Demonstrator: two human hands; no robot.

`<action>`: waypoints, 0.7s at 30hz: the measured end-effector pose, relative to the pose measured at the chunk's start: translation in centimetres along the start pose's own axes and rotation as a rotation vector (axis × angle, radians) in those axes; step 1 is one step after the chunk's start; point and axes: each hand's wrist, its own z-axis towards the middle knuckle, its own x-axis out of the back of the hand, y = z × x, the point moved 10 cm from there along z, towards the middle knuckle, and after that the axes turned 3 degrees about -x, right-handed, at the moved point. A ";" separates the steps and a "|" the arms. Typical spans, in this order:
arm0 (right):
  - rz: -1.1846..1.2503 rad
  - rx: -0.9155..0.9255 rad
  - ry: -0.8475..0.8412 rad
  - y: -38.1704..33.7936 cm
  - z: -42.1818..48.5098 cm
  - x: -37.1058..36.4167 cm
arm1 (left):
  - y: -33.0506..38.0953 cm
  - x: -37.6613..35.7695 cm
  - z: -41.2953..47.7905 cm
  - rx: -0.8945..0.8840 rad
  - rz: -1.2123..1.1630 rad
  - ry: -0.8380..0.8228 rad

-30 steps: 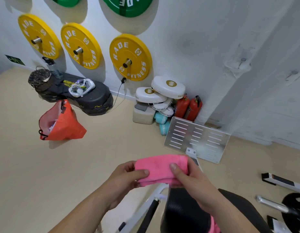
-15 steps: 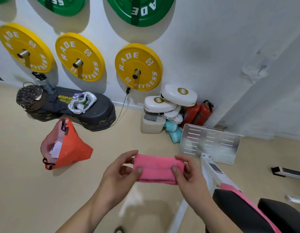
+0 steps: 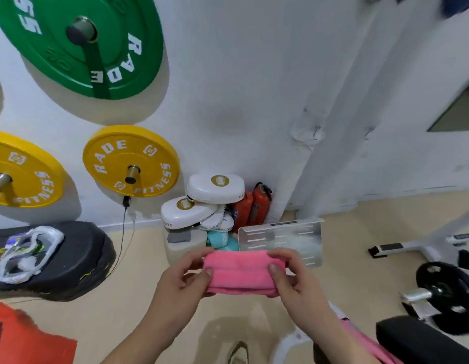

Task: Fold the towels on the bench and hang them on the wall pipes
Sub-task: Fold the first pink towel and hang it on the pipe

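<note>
- Holding the pink towel (image 3: pixel 238 274) up in the air, is that where it is?
- Yes. It is folded small, in front of the wall (image 3: pixel 241 101), above the floor (image 3: pixel 123 311). The left hand (image 3: pixel 180 282) pinches one end and the right hand (image 3: pixel 293 279) pinches the other, thumbs in front, fingers (image 3: pixel 195 257) curled behind.
- Will it be hard to carry?
- No. It looks soft, light and floppy. It can come unfolded, so hold the ends or pinch the fold in the middle.
- Where can it go?
- Some metal pegs (image 3: pixel 132 173) stick out of the yellow plate (image 3: pixel 110 153) and the green plate (image 3: pixel 57 61). A white pipe (image 3: pixel 304 158) runs up the wall too, I think, but that part is blurry.
- Any bumps?
- The bench (image 3: pixel 417 337) is low on the right, with more pink cloth (image 3: pixel 367 337) on it. Between the hands and the wall is open room
</note>
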 end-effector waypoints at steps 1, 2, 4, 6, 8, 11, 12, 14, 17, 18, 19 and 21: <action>0.037 -0.018 -0.003 -0.1 1.8 0.9 | 0.7 -1.0 2.1 -0.007 0.006 -0.017; 0.080 -0.034 -0.007 -0.3 3.8 1.9 | 1.6 -2.1 4.4 -0.014 0.015 -0.036; 0.141 -0.058 0.002 -0.7 7.6 4.2 | 3.3 -4.5 9.0 -0.021 0.047 -0.076; 0.165 -0.063 0.029 -1.7 11.4 6.8 | 5.4 -6.8 13.2 -0.025 0.060 -0.112; 0.147 -0.063 0.062 -3.1 15.3 9.4 | 7.8 -8.9 17.4 -0.047 0.076 -0.144; 0.090 -0.081 0.138 -4.5 21.0 13.1 | 11.2 -12.2 23.5 -0.078 0.118 -0.203; 0.078 -0.087 0.162 -4.9 22.8 14.2 | 12.3 -13.2 25.6 -0.090 0.136 -0.212; 0.098 -0.102 0.204 -5.8 26.3 16.2 | 14.6 -15.5 29.7 -0.112 0.149 -0.252; 0.147 -0.104 0.300 -7.2 30.9 19.2 | 18.1 -18.8 35.6 -0.193 0.204 -0.355; 0.155 -0.105 0.324 -7.7 32.2 20.2 | 19.2 -19.9 37.2 -0.206 0.213 -0.386; 0.164 -0.102 0.338 -8.2 33.6 20.9 | 20.1 -20.8 38.8 -0.214 0.211 -0.407; 0.177 -0.103 0.367 -9.0 35.8 22.6 | 21.9 -22.8 41.5 -0.223 0.214 -0.445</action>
